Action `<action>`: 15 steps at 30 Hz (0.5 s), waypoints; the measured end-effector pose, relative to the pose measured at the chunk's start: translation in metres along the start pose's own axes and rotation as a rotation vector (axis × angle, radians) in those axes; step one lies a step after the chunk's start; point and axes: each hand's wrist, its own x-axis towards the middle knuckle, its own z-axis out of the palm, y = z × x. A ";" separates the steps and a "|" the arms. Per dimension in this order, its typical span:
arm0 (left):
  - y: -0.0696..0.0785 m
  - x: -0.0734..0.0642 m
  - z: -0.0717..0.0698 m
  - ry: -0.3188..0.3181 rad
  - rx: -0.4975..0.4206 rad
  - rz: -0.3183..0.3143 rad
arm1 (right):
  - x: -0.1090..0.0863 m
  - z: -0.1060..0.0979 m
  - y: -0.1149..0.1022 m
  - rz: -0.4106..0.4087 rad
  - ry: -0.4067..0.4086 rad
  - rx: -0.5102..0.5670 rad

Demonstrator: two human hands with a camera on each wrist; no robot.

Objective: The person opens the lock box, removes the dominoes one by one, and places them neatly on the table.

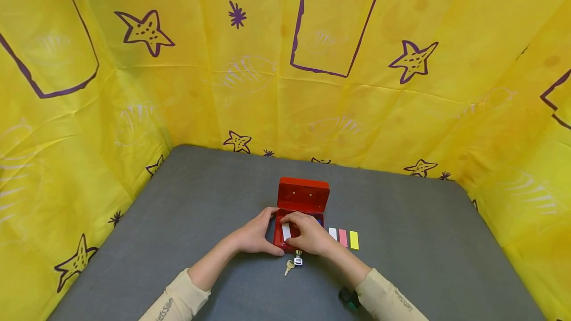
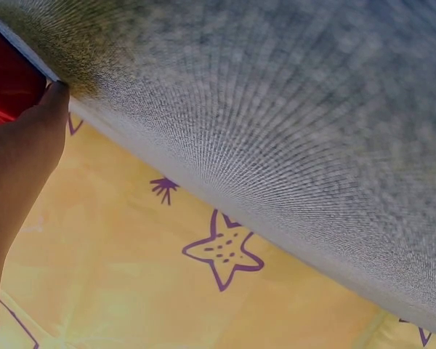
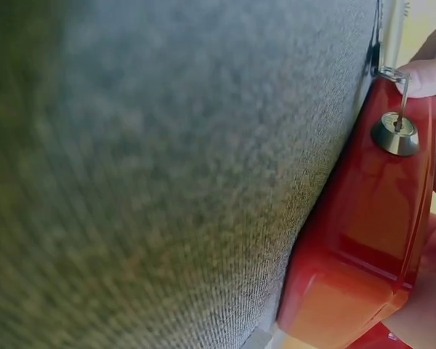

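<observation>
A small red cash box stands with its lid raised. My left hand holds its left side, thumb at the front corner and fingers toward the back. Inside the box, my right hand pinches a narrow white sticky-note pad between thumb and fingers at the left part. Something blue shows at the box's right, partly covered by that hand. A key sits in the front lock, and a second key hangs from its ring onto the table.
To the right of the box lie a white strip, a pink strip and a yellow strip, side by side. A dark green object lies by my right sleeve. Yellow printed cloth surrounds the grey table.
</observation>
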 end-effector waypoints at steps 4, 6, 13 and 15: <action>0.000 0.001 0.000 -0.002 0.004 -0.009 | 0.002 0.000 0.001 0.016 -0.024 -0.021; -0.001 0.001 0.000 -0.003 0.006 -0.010 | 0.002 0.000 0.001 0.022 -0.033 -0.023; -0.001 0.001 0.001 -0.003 0.010 -0.006 | 0.002 0.000 0.001 0.017 -0.033 -0.019; -0.001 0.001 0.001 -0.004 0.008 -0.006 | 0.002 0.000 0.001 0.016 -0.033 -0.015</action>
